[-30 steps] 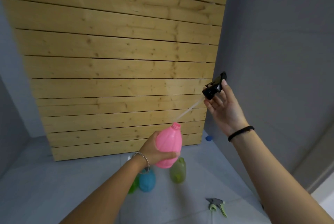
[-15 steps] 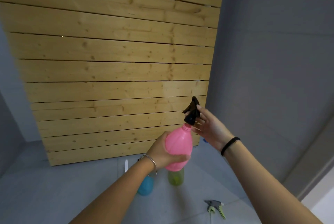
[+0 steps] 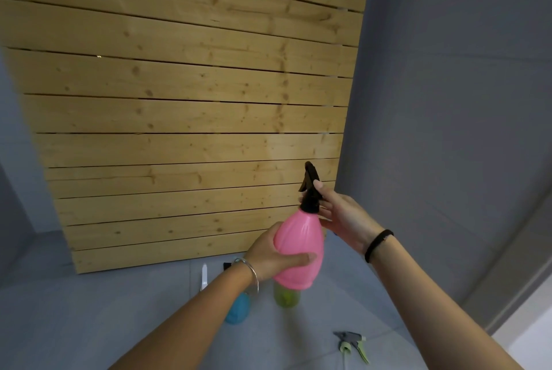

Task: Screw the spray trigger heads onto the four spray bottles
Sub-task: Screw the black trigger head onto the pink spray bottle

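My left hand (image 3: 276, 256) is wrapped around the belly of a pink spray bottle (image 3: 300, 247), held upright in the air. A black trigger head (image 3: 310, 190) sits on the bottle's neck, and the fingers of my right hand (image 3: 343, 214) close around its collar. On the floor below stand a blue bottle (image 3: 237, 311) and a yellow-green bottle (image 3: 286, 296), both partly hidden by my left arm and the pink bottle. A grey and green trigger head (image 3: 352, 344) lies on the floor at lower right.
A wooden slat panel (image 3: 191, 101) leans against the wall ahead. A grey wall (image 3: 448, 101) rises on the right. A white object (image 3: 204, 277) and a small black piece (image 3: 227, 265) lie on the grey floor (image 3: 89, 310) near the panel's foot.
My right hand brought the black trigger head down from the upper right, its tube slid into the pink bottle, and the head now sits on the neck. The view tilted up a little.
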The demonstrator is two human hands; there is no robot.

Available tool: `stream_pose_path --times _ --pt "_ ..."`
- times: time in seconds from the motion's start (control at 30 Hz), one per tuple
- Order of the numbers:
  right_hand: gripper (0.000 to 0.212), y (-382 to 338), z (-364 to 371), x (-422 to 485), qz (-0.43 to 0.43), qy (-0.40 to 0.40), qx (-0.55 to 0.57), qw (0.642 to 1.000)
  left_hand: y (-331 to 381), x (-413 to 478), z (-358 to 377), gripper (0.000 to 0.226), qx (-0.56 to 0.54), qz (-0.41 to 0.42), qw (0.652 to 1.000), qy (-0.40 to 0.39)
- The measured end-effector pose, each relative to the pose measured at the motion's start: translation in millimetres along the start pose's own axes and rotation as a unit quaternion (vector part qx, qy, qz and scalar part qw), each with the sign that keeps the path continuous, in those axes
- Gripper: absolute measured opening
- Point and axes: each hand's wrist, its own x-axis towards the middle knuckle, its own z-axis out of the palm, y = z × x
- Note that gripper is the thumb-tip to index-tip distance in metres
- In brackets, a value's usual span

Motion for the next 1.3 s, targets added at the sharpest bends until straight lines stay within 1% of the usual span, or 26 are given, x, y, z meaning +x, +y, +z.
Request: stream_pose_path --times 0.13,0.2,0.23,0.3,0.37,0.43,0.47,0.6,0.67,0.7,0.8,0.87,0.93,1.0,1.07,1.1,1.17,1.23,1.27,1.3 --pt "0.055 1.4 7.9 1.8 -0.025 -0.02 0.033 0.999 7.4 3.4 2.1 0.062 -0.023 0.01 1.0 0.004" --pt "0.053 -0.4 6.4 0.5 -0.03 -0.033 0.065 0.997 12.5 2.8 0.1 0.062 -0.037 0.014 0.999 0.006" --pt "0.047 -1.7 4.7 -0.7 -0.034 -0.043 0.074 0.996 14.7 2.2 -1.0 0.064 -0.042 0.015 0.999 0.005" --pt "0.031 -5.8 4.4 -3.9 -0.043 -0.039 0.035 0.998 17.2 1.3 -4.0 0.072 -0.04 0.018 0.999 0.0" --pt "0.016 -6.7 7.5 -5.8 -0.07 0.002 -0.034 0.997 17.3 0.5 -7.7 0.078 -0.02 0.016 1.0 -0.005" --pt "0.009 -3.3 8.5 -4.4 -0.103 0.031 -0.064 0.992 16.9 0.2 -11.3 0.076 -0.007 0.016 1.0 -0.004" --pt "0.01 -3.8 9.7 -4.2 -0.109 0.033 -0.062 0.992 17.7 -0.3 -12.5 0.075 -0.007 0.016 1.0 -0.005" --pt "0.032 -8.2 11.7 -2.8 -0.11 0.012 -0.047 0.993 23.5 -3.3 -12.8 0.08 -0.043 0.013 0.998 -0.035" --pt "0.033 -5.5 12.6 -1.7 -0.11 0.014 -0.034 0.993 23.3 -4.0 -12.3 0.082 -0.045 0.013 0.998 -0.031" --pt "0.032 -4.2 15.0 -1.2 -0.111 0.032 -0.02 0.993 22.8 -3.6 -11.8 0.081 -0.039 0.015 0.999 -0.022" --pt "0.031 -0.8 26.6 3.1 -0.11 0.131 0.026 0.985 23.4 -0.7 -8.4 0.069 -0.015 0.022 0.999 0.022" --pt "0.034 -1.8 35.2 3.7 -0.113 0.162 0.026 0.98 24.7 1.7 -4.9 0.068 -0.009 0.032 0.999 0.038" --pt "0.031 -2.7 38.7 3.9 -0.111 0.138 0.014 0.984 26.2 2.8 -4.4 0.067 -0.011 0.04 0.997 0.058" --pt "0.029 -5.5 36.9 1.1 -0.099 0.076 0.005 0.992 28.2 3.2 -5.8 0.068 -0.017 0.046 0.996 0.07" --pt "0.033 -6.9 34.0 -0.3 -0.093 0.045 0.03 0.994 28.7 4.1 -6.8 0.07 -0.013 0.047 0.996 0.075" --pt "0.038 -6.5 34.4 -0.3 -0.099 0.057 0.043 0.993 28.5 4.3 -6.6 0.069 -0.011 0.049 0.996 0.078" --pt "0.043 -3.8 39.5 1.6 -0.096 0.126 0.054 0.986 28.0 4.0 -5.2 0.064 -0.007 0.053 0.995 0.08" --pt "0.033 0.7 43.9 3.2 -0.082 0.191 0.034 0.978 27.1 4.4 -4.7 0.058 0.001 0.057 0.996 0.074" --pt "0.032 0.4 44.9 2.9 -0.077 0.187 0.034 0.979 26.7 4.6 -5.9 0.057 0.004 0.058 0.996 0.074" --pt "0.035 0.1 42.8 3.0 -0.076 0.159 0.054 0.983 26.8 4.5 -7.4 0.057 0.004 0.058 0.995 0.076"
